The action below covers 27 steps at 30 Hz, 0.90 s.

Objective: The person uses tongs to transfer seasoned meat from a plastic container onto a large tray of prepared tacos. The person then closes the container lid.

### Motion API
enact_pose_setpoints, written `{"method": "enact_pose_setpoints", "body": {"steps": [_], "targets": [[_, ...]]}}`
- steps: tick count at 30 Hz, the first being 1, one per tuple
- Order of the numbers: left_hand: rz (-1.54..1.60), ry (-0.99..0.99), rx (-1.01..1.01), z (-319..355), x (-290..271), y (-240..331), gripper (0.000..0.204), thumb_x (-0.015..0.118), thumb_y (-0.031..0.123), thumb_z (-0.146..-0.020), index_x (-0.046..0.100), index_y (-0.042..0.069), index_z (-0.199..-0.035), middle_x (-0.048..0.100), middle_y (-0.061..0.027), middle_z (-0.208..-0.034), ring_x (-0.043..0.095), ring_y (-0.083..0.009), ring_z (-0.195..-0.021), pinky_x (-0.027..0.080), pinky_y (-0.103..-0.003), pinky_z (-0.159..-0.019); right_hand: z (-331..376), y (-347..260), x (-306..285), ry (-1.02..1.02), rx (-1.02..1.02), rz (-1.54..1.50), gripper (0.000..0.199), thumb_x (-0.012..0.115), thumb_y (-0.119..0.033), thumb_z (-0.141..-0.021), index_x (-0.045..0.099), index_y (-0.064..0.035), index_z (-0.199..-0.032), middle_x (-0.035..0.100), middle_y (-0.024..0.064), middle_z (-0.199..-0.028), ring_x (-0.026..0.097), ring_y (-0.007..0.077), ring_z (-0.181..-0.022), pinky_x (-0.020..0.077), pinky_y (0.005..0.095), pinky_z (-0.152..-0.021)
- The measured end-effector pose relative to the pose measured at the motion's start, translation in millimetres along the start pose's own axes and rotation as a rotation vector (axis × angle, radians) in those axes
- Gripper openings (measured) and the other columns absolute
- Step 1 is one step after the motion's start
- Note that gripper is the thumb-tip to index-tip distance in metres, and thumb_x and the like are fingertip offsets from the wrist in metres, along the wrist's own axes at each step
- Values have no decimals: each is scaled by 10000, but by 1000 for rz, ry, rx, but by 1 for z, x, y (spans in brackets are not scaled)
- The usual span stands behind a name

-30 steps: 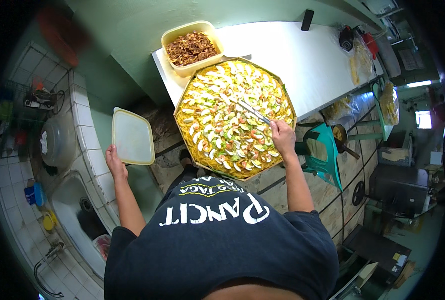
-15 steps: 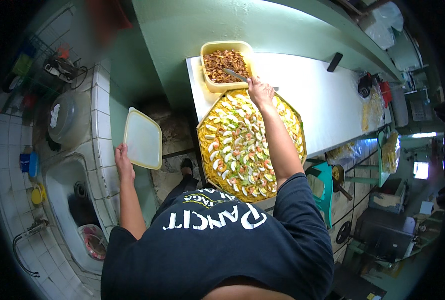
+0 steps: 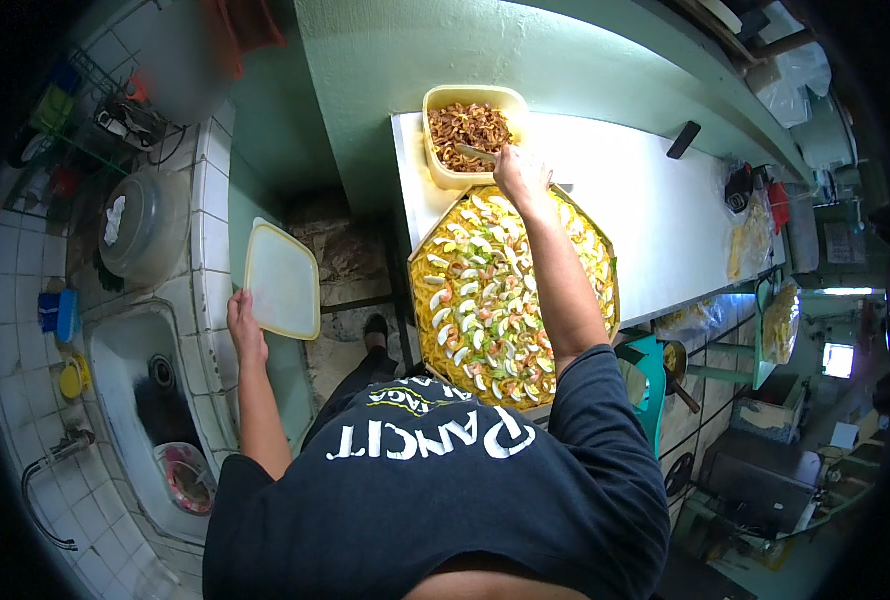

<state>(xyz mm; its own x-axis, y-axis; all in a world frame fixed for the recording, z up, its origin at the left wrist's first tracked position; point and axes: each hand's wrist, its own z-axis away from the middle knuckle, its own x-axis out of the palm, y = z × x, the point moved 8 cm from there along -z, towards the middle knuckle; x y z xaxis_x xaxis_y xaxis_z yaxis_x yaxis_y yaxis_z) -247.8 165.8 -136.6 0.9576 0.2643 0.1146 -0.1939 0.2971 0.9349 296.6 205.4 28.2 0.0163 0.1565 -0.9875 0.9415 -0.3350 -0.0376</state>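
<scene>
My right hand (image 3: 523,180) grips a long metal utensil (image 3: 476,153), its kind partly hidden by my fingers. The utensil's front end lies over the brown crispy bits (image 3: 465,122) in a pale yellow plastic tub (image 3: 477,182). Just nearer than the tub, under my right forearm, is a large octagonal tray (image 3: 414,300) of yellow noodles topped with egg slices, shrimp and green bits. Off to the left, my left hand (image 3: 247,326) holds a square translucent lid (image 3: 283,284) with a yellowish rim by its left edge, out over the floor.
Tub and tray rest on a white table (image 3: 615,220) against a green wall; a black phone-like object (image 3: 683,140) lies at its back. A sink (image 3: 145,345) and tiled counter stand left. Right are a teal plastic stool (image 3: 650,385) and plastic-wrapped food (image 3: 780,325).
My right hand has dipped the utensil slightly further over the brown bits. The lid stays in my left hand, nearly unmoved. The view has shifted a little, so table and tray appear further right.
</scene>
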Motion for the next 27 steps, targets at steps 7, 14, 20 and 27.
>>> {"method": "enact_pose_setpoints", "body": {"steps": [7, 14, 20, 27], "targets": [[21, -11, -9, -2, 4, 0, 264, 548, 233, -946, 535, 29, -1112, 582, -68, -1052, 535, -160, -983, 422, -296, -881, -5, 8, 1, -154, 68, 12, 210, 563, -211, -830, 701, -52, -834, 688, 140, -843, 676, 320, -764, 534, 455, -678], [-13, -19, 25, -3, 0, -1, 258, 554, 234, -944, 533, 33, -1104, 579, -70, -1048, 533, -159, -979, 425, -294, -878, 17, 34, -32, -15, 138, 0, 304, 474, -355, -919, 678, -139, -985, 683, 150, -896, 650, 351, -865, 492, 492, -790], [25, -77, 3, -3, 9, -1, 250, 547, 244, -951, 521, 39, -1092, 578, -77, -1059, 547, -169, -989, 439, -306, -883, 98, 90, -88, 150, 192, -137, 277, 478, -330, -915, 666, -127, -913, 671, 113, -888, 647, 336, -831, 507, 422, -745], [-25, -95, 17, -4, 25, 5, 253, 542, 238, -954, 506, 40, -1108, 590, -94, -1069, 570, -201, -1010, 475, -345, -881, 271, 176, -126, 241, 365, -112, 195, 546, -238, -898, 670, -88, -897, 647, 103, -878, 634, 326, -781, 496, 416, -686]]}}
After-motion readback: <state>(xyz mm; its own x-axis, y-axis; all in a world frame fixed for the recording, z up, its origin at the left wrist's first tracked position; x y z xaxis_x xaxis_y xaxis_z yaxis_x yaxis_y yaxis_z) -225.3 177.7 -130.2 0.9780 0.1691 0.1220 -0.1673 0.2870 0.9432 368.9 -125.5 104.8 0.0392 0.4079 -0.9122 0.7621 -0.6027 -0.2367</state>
